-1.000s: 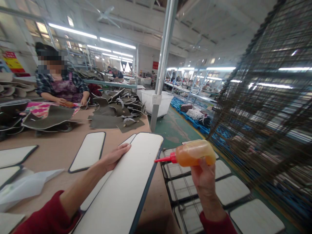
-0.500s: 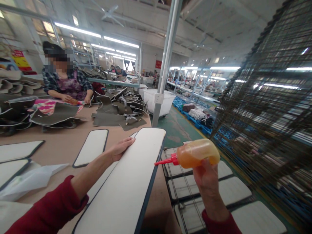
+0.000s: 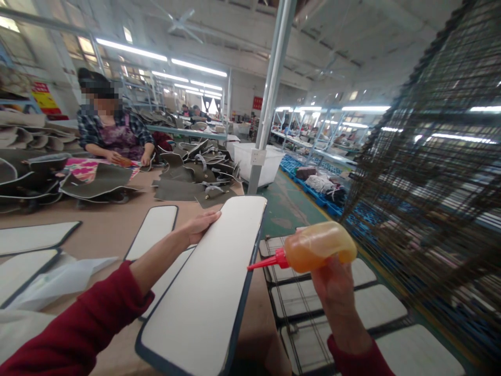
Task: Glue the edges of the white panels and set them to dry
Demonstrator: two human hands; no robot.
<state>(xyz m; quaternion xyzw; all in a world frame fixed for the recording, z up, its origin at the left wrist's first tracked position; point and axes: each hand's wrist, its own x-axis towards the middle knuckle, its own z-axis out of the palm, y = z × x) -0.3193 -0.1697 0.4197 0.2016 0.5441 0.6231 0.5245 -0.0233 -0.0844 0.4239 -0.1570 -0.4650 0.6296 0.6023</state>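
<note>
My left hand [image 3: 203, 224] grips the far left edge of a long white panel [image 3: 211, 282] with rounded corners and a dark rim. The panel is tilted above the table's edge. In my right hand [image 3: 332, 279] is a squeeze bottle [image 3: 319, 246] of amber liquid, lying nearly level with its red nozzle [image 3: 270, 259] pointing left. The nozzle's tip is at the panel's right edge; whether it touches cannot be made out. Beneath the panel, part of another white panel [image 3: 172, 274] shows on the table.
More dark-rimmed white panels lie on the brown table [image 3: 105, 214] and on a wire rack [image 3: 301, 297] at right. Dark fabric pieces [image 3: 195, 172] are heaped at the back, near a seated co-worker [image 3: 113, 125]. A metal post [image 3: 266, 104] and hanging mesh [image 3: 410, 156] stand beyond.
The panel has shifted in view so that its near end now shows, and the nozzle sits lower along its right edge. My left hand still holds it, the bottle stays in my right.
</note>
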